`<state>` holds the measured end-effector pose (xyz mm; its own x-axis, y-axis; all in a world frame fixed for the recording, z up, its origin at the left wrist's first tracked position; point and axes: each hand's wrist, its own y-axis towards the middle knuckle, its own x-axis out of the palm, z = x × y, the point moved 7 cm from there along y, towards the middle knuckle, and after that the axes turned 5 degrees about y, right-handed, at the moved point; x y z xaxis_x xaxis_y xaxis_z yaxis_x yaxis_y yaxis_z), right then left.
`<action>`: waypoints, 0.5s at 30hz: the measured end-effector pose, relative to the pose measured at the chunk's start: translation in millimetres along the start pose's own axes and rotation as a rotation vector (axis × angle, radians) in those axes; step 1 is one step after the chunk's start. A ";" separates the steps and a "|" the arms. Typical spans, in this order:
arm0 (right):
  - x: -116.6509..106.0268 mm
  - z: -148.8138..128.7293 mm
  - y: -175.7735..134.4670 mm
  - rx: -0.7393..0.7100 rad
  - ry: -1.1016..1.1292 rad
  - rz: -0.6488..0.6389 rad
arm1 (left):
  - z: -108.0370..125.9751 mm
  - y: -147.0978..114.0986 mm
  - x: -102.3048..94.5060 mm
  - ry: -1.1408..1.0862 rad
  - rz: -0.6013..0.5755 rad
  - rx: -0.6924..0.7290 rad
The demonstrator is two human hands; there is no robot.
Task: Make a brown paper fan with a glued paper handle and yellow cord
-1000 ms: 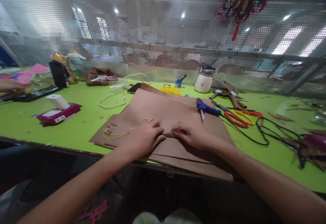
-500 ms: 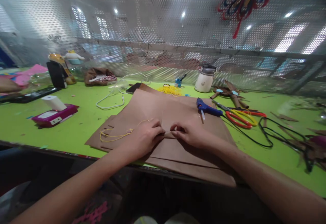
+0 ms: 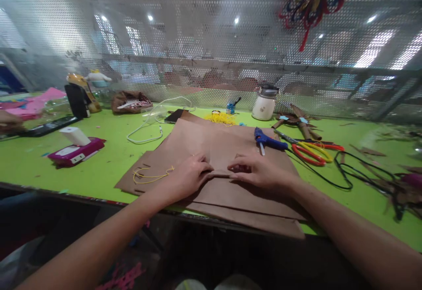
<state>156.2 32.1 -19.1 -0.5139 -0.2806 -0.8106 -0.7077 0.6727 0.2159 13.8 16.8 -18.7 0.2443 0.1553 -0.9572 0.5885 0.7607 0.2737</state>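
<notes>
Sheets of brown kraft paper [image 3: 250,198] lie stacked in front of me, with a narrow rolled or folded paper strip [image 3: 221,173] across their middle. My left hand [image 3: 191,173] pinches the strip's left end, fingers closed. At its other end, my right hand [image 3: 257,170] has curled fingers, its thumb and fingertips on the strip. Beside my left hand, a loop of thin yellow cord [image 3: 150,178] rests on the paper. A blue glue gun [image 3: 272,142] lies on the sheets beyond my right hand.
Orange- and yellow-handled scissors [image 3: 311,153] and a black cable [image 3: 343,180] are at the right. Farther back stand a white jug [image 3: 264,105] and a small blue jar [image 3: 231,107]. A purple power strip [image 3: 77,151] sits left; another person's hand [image 3: 11,123] shows at the far left.
My right hand has shifted slightly right along the paper strip, and more of the strip shows between my hands. The left hand stays at its end.
</notes>
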 end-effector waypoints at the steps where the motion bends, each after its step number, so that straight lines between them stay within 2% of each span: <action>1: 0.0 1.9 -1.0 -0.007 0.025 -0.012 | -0.4 0.0 0.5 -0.001 -0.004 0.004; 6: 1.0 9.3 1.2 -0.042 0.006 -0.035 | -4.2 0.2 -1.1 -0.054 0.030 0.014; 11: 1.8 2.7 3.3 -0.037 -0.016 -0.079 | -2.3 1.9 -1.3 -0.063 0.012 0.056; 15: -4.3 1.9 -6.2 -0.030 -0.088 -0.005 | -2.0 4.3 -1.5 -0.050 0.007 0.060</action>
<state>163.7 30.4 -18.0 -0.4667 -0.2218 -0.8562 -0.7253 0.6499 0.2270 14.4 21.1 -16.4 0.2861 0.1277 -0.9497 0.6315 0.7202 0.2871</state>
